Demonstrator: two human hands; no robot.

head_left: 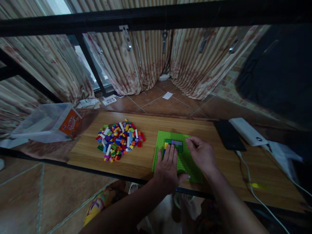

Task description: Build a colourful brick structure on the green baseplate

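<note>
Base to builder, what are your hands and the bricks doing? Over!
Left hand flat on green baseplate. Right hand fingertips on the small brick build. Loose brick pile untouched, left of the plate.

Nothing could be read for certain: the orange label [72, 123] on the clear plastic box [44, 122] bore red lettering too blurred to make out, and the small card [109, 100] on the floor tiles showed only a code-like black-and-white pattern, not legible.
</note>
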